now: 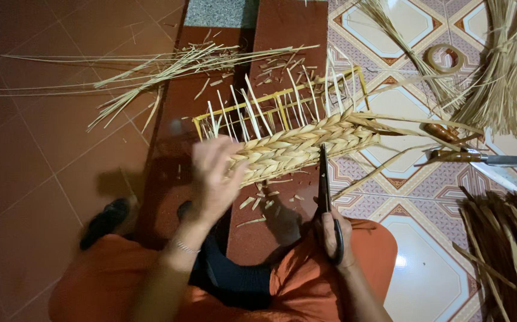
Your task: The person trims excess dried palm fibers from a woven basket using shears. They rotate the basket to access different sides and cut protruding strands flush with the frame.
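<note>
Nearest, at 5 o'clock, the right hand (333, 234) has its fingers closed through the handles of one pair of scissors (325, 191), blades pointing to 12 o'clock and touching the woven basket (297, 146). At 7 o'clock the left hand (214, 179), blurred, rests on the basket's left end with fingers spread loosely. The one basket lies at centre on a yellow wire frame (279, 95). At 3 o'clock lie two knives (479, 158). Farther, at 1 o'clock, one tape roll (444, 58).

The left hand (214, 179) rests on a woven straw basket (294, 146) with a yellow wire frame (282, 98). The right hand (333, 235) holds black scissors (325, 185) pointing at the basket.
</note>
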